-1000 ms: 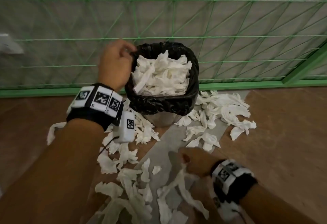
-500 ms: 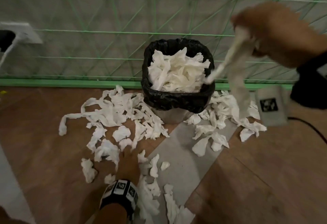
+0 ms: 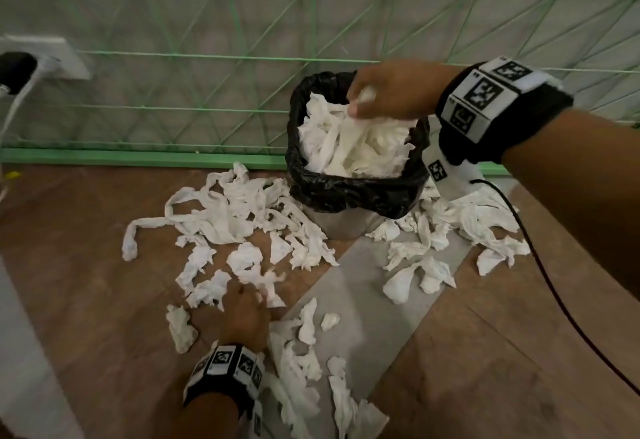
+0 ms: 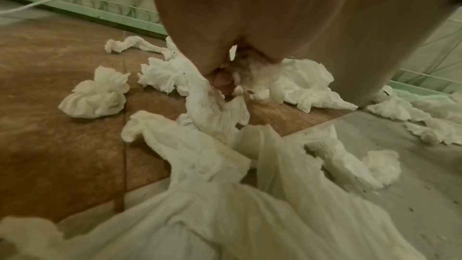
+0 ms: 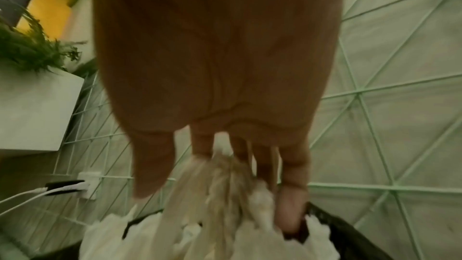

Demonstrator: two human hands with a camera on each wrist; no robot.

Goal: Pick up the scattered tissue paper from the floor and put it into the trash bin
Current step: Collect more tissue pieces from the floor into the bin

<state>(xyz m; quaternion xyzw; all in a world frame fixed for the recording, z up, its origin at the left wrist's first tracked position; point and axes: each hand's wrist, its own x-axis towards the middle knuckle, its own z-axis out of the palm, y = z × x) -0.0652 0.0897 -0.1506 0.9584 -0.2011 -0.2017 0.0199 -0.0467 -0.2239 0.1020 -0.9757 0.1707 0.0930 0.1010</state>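
Tissue paper [image 3: 239,227] is light, soft and tear-prone, so bunch each piece mid-body: left hand [image 3: 244,310] grip pinches floor tissue; right hand [image 3: 391,92] grip grasps a strip over the trash bin [image 3: 356,192].

We list: green string netting [image 3: 207,57] across a pale wall; green baseboard [image 3: 138,158]; white wall socket [image 3: 65,60] holding a dark plug [image 3: 15,69] with white cable [image 3: 12,109]; potted greenery [image 5: 30,46] on a white box [image 5: 32,110].
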